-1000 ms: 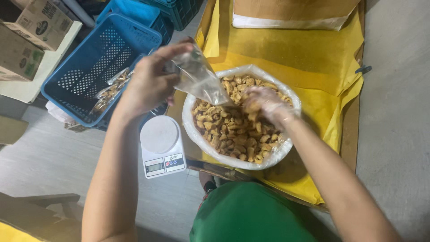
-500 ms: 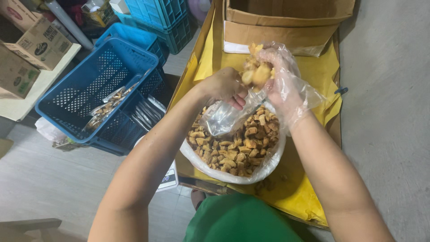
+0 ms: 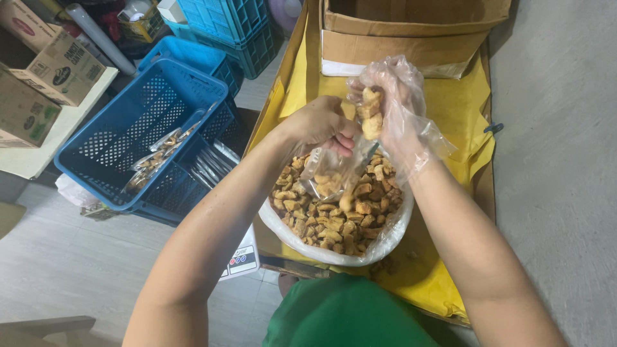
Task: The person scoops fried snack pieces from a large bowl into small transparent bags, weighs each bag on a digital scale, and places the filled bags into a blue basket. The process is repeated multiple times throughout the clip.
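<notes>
My left hand (image 3: 319, 122) grips the mouth of a small clear plastic bag (image 3: 334, 170) that hangs over a large bowl of brown fried snack pieces (image 3: 334, 222). The bowl is lined with white plastic (image 3: 379, 247). My right hand (image 3: 392, 106) wears a loose clear plastic glove and holds a handful of the snack pieces (image 3: 371, 115) right above the bag's opening. A few pieces lie inside the bag.
The bowl rests on a yellow sheet (image 3: 453, 115). An open cardboard box (image 3: 411, 32) stands behind it. To the left a blue crate (image 3: 103, 160) holds filled small bags (image 3: 157, 154). A white kitchen scale (image 3: 241, 260) peeks out under my left arm. Cardboard boxes (image 3: 48, 71) stand far left.
My left hand carried the clear bag from above the scale to over the bowl. My gloved right hand rose out of the bowl with a handful of pieces, up to the bag's mouth.
</notes>
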